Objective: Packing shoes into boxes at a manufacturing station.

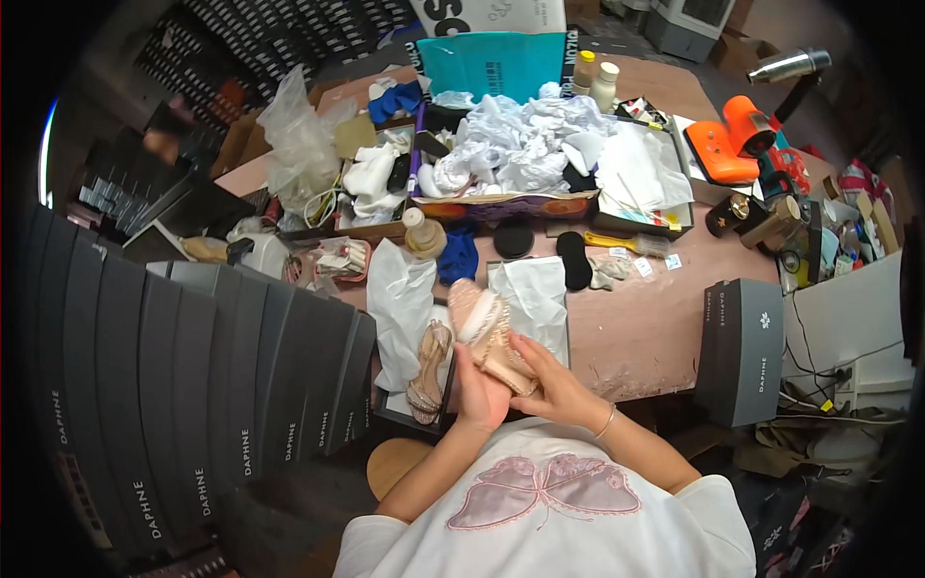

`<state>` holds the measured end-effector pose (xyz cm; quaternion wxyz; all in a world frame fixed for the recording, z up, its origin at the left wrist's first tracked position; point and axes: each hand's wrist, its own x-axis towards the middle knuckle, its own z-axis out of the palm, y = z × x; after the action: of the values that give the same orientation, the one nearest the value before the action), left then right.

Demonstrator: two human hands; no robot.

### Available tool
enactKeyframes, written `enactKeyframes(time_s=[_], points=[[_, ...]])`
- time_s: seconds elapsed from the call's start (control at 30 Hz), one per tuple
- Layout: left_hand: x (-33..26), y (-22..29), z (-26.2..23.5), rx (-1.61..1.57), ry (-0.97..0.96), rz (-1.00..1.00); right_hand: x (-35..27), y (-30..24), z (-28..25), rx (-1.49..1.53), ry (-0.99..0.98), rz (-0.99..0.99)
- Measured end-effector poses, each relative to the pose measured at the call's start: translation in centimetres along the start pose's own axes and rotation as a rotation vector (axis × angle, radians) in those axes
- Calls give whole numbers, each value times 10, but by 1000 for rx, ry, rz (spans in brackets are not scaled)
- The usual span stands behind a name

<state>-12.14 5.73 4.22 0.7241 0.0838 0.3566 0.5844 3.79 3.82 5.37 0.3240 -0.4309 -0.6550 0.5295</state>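
Note:
A beige-pink heeled sandal [487, 332] is held up in front of me, over the open shoe box, its toe end pointing away. My left hand [480, 393] supports it from below and the left. Against its right side and heel end rest the fingers of my right hand [554, 387]. A matching sandal [429, 376] lies in the left part of the dark open shoe box [393, 409]. White tissue paper [400, 299] spreads out of that box, and another tissue sheet [535, 299] lies just behind my right hand.
Stacked grey shoe boxes [226, 366] line my left, and one grey box [740, 352] stands at the table's right edge. At the back, a carton [501, 207] overflows with crumpled white paper. A bottle [422, 234], yellow-handled brush [626, 243] and orange device [723, 152] stand around.

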Motion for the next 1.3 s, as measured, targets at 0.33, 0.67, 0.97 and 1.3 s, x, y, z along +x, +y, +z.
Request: enactKeyframes(time_s=[0.33,0.67,0.97,1.3], points=[[184,32,-18,735,-285,-523,-73,39,-64,1422,418,39],[22,61,135,1786,-568,569,-94,49,-80,1798,178,-57],[21,70,51,1741,-580,892,-102,-41,-72,1090,-69,137],[-36,131,-11,1684,-590,832,-33,-19,24,863,2,405]])
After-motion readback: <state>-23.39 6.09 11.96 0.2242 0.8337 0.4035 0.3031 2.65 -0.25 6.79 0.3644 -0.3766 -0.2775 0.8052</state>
